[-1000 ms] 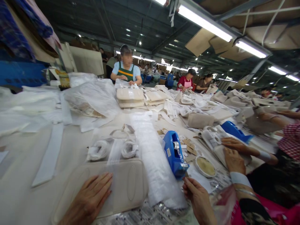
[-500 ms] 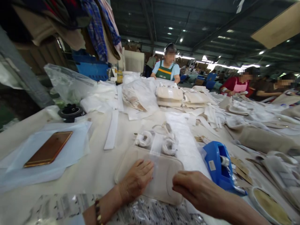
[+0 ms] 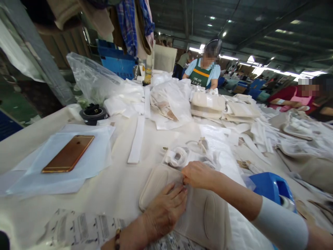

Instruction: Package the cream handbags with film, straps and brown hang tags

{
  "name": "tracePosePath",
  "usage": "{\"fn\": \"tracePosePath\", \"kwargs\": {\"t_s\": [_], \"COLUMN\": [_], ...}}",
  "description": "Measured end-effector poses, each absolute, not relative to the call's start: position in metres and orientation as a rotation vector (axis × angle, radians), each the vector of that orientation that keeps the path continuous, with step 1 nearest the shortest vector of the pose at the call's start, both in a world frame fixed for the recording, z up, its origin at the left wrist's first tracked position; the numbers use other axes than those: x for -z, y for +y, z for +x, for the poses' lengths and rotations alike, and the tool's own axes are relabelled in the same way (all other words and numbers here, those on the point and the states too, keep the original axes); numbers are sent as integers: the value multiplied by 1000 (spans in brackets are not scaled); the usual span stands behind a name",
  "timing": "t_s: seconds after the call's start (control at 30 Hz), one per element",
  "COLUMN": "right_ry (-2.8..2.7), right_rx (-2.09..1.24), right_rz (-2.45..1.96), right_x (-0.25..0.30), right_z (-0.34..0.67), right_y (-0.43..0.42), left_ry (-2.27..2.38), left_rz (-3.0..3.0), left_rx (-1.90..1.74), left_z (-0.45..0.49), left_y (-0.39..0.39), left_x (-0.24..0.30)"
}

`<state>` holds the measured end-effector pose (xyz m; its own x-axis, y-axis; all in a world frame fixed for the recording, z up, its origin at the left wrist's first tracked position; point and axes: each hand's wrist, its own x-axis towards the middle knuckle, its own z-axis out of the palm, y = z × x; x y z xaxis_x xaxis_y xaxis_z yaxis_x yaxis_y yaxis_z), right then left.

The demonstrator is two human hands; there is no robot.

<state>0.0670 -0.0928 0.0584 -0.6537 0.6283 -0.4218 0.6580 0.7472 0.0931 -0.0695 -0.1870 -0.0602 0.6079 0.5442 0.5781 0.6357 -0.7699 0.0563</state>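
A beige bag (image 3: 195,211) lies flat in front of me, with white-wrapped coils (image 3: 177,157) along its far edge. My left hand (image 3: 168,208) rests flat on the bag's left half, fingers stretched out. Closed in a pinch, my right hand (image 3: 197,174) is at the bag's far edge, just beyond my left fingertips and partly covering the right coil. Whatever its fingers hold is hidden. To the right, partly behind my right forearm, stands a blue tape dispenser (image 3: 270,187).
A gold-brown phone (image 3: 69,154) lies on pale sheets at left. Beyond are a white strip (image 3: 136,139), a black round object (image 3: 93,114) and clear plastic (image 3: 171,102). Stacked beige bags (image 3: 208,102) stand before a co-worker (image 3: 204,71). Printed plastic film (image 3: 83,225) lies at the near edge.
My right hand has moved from the bag's near right side to its far edge, beside the coils. My left hand stays on the bag. The view has shifted, moving the scene rightward.
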Motion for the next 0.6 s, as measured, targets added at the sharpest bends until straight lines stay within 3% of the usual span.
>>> {"fn": "tracePosePath", "kwargs": {"t_s": [0.37,0.47,0.6], "right_ry": [2634,2758,3191], "right_rx": [71,-23,-231], "right_rz": [1324,1348,1084], "right_x": [-63,-58,-5], "right_z": [99,107,105], "right_y": [-58,-90,-162], "left_ry": [-955,-973,-1064], "left_rz": [-2709,-2741,-2721], "left_rx": [883,910,1030], "left_z": [-72,-70,-71], "left_y": [-186,-187,-188], "left_x": [56,53,50]}}
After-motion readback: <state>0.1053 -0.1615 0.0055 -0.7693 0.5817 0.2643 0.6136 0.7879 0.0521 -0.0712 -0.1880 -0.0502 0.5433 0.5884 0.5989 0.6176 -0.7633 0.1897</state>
